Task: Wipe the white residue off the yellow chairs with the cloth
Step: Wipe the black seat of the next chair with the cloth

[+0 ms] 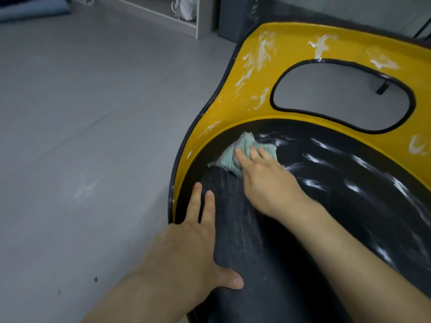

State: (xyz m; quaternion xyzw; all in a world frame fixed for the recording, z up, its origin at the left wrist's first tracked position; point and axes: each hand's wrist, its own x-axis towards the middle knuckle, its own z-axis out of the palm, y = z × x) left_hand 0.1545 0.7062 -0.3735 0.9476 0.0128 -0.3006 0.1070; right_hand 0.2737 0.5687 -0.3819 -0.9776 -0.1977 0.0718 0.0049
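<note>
While the left grip [191,241] is laid flat on the seat [326,217], the cloth [246,142] is pressed under the right grip's [268,180] straight fingers [242,159] beside the yellow chair's [251,73] rim. White residue [311,157] is streaked rightward.

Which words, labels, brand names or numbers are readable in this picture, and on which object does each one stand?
Small pale print on the dark panel behind the yellow chair: too small and blurred to read.
Yellow chair: no text, only white smears.
Cloth: no text visible.
Nothing in this view can be read.
</note>
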